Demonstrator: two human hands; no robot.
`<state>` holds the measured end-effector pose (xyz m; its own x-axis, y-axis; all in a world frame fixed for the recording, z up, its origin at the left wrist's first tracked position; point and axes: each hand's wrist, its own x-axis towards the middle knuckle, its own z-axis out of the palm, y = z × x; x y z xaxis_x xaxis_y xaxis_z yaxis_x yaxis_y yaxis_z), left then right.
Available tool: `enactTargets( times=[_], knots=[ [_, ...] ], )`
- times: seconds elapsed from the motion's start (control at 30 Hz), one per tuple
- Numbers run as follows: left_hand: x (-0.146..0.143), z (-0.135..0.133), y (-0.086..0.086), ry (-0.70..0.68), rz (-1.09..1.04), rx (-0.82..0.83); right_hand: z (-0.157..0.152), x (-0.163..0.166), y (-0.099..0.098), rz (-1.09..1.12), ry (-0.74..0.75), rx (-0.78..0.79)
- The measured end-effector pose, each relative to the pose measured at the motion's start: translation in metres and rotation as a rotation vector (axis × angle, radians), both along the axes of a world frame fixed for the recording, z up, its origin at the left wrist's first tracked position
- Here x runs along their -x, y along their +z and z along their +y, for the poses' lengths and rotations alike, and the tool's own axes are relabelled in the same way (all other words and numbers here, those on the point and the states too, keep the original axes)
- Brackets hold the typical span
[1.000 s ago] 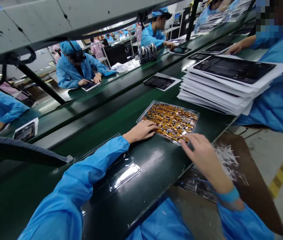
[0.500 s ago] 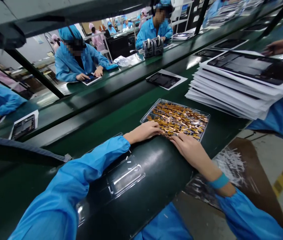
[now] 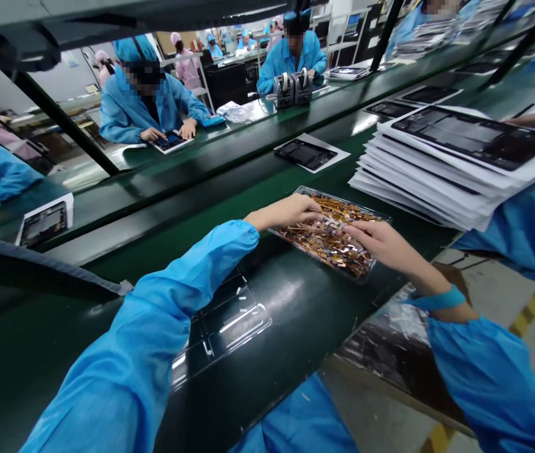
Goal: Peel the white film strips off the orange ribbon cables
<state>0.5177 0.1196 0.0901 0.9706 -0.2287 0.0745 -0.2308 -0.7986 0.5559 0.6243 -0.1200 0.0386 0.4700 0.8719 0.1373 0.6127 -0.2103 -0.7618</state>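
Observation:
A clear plastic tray (image 3: 364, 277) full of orange-brown flex cables (image 3: 326, 248) lies on the green bench. My left hand (image 3: 296, 211) reaches over its far left part, fingers pinched at a small cluster of pale-ended flex cables (image 3: 333, 221). From the right, my right hand (image 3: 381, 242) closes thumb and fingers on the other side of that same cluster. Both hands are above the heap, close together; how many cables each holds is hidden. Nearer to me lies an empty-looking clear plastic tray (image 3: 243, 327) with a few small white bits on it.
A tall stack of white sheets and black panels (image 3: 437, 170) stands at the right, beside another person's sleeve (image 3: 513, 233). One black panel on paper (image 3: 305, 154) lies beyond the cable tray. Co-workers sit across the line. The bench edge (image 3: 315, 368) runs close to me.
Both hands have moved from the tray's near edge up over the heap, and pale-ended cables now show between my fingers. The tray sits turned slightly differently.

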Motion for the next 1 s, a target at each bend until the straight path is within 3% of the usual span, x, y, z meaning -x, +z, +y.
enactTargets(
  times=[0.13, 0.4, 0.73, 1.0],
  knots=[
    [-0.008, 0.000, 0.025, -0.022, 0.140, 0.095, 0.007, -0.007, 0.003, 0.281, -0.039, -0.040],
    [-0.006, 0.000, 0.041, 0.024, 0.224, 0.178, 0.015, 0.003, 0.003, 0.531, -0.011, -0.095],
    [0.013, -0.004, 0.066, 0.155, 0.279, 0.161, 0.026, 0.035, 0.006, 0.327, 0.062, -0.028],
    [0.049, -0.008, 0.105, 0.226, 0.310, 0.113, 0.038, 0.066, 0.022, 0.212, 0.052, -0.078]
  ],
)
